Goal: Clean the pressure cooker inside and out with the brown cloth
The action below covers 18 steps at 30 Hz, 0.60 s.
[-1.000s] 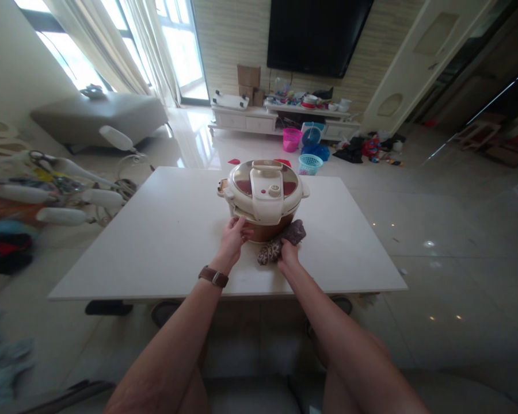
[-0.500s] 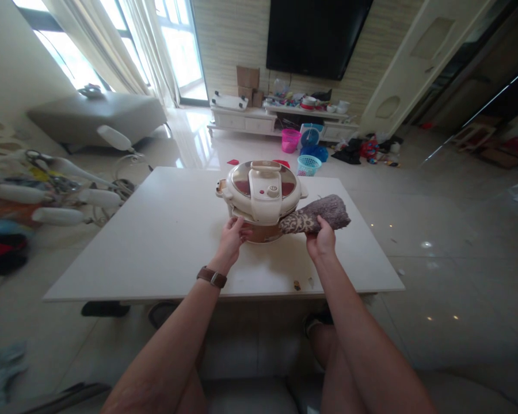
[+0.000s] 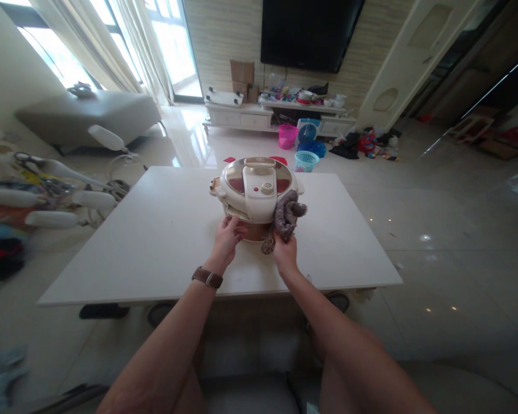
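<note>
A cream pressure cooker (image 3: 264,198) with a shiny lid, a knob and a small red button stands upright on the white table (image 3: 164,247). My left hand (image 3: 229,237), with a brown strap on its wrist, grips the cooker's front left rim; some of its fingers are half hidden beneath the edge. A grey-brown patterned cloth (image 3: 287,215) is bunched in my right hand (image 3: 284,248). It lies against the cooker's front right side, and one corner hangs down by the base.
Beyond the table, a blue-green basket (image 3: 306,161) and a pink bin (image 3: 288,136) stand on the floor. A low TV cabinet (image 3: 239,118) holds clutter. White padded arms of some equipment (image 3: 94,199) sit left of the table.
My right hand has brought the cloth leftward to the cooker's front, and the cloth has gone from stretched out to bunched up. My left hand stays at the rim.
</note>
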{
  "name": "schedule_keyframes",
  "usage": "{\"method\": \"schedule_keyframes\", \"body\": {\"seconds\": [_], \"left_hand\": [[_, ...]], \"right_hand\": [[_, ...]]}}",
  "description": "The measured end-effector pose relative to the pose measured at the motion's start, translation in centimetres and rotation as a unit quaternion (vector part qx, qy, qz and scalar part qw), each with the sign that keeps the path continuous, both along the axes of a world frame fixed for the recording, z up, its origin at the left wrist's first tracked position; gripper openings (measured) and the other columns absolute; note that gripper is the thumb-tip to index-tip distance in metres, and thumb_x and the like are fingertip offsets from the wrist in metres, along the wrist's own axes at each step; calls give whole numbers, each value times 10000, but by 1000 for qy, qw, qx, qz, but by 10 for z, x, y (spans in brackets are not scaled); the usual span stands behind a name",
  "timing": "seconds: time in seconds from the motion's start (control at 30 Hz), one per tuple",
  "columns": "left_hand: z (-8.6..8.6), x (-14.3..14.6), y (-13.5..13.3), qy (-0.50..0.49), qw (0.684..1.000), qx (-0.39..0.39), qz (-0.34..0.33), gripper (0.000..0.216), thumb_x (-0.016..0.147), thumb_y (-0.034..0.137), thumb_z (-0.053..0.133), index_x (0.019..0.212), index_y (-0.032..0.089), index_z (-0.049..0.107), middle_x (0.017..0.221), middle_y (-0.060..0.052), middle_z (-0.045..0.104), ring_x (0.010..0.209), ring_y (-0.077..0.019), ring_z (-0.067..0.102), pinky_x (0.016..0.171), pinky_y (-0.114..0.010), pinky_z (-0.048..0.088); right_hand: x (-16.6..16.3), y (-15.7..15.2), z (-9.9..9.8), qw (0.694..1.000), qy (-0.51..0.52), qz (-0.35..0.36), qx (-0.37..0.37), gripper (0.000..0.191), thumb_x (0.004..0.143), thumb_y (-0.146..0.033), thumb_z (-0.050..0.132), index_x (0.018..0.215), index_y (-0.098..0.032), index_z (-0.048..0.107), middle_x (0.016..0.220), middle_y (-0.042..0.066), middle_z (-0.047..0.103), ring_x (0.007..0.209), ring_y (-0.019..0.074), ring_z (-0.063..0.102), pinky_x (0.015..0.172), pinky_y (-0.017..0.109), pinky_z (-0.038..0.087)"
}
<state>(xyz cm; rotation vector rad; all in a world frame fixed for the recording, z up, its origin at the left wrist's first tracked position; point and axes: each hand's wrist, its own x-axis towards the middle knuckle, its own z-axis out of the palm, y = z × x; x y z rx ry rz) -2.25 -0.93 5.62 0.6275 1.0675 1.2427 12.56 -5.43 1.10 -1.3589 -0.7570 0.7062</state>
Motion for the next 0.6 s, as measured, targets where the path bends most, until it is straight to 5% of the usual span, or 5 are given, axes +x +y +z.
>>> {"method": "schedule_keyframes", "body": {"seconds": [0.23, 0.6], "left_hand": [[-1, 0, 0, 6, 1000, -7, 3, 349, 846, 450, 819, 927, 199, 590, 822, -2, 714, 566, -77, 630, 537, -194, 450], [0, 1, 1, 7, 1000, -6, 3, 410, 814, 492, 847, 897, 203, 569, 798, 6, 697, 570, -80, 628, 534, -195, 453]], "right_hand": [[36, 22, 2, 997, 42, -36, -50, 329, 747, -413, 710, 973, -177, 754, 992, 88, 816, 1004, 281, 737, 933, 411, 568], [25, 23, -10, 992, 54, -69, -91, 316, 705, -413, 714, 931, -194, 740, 977, 89, 816, 991, 280, 754, 922, 394, 571]]}}
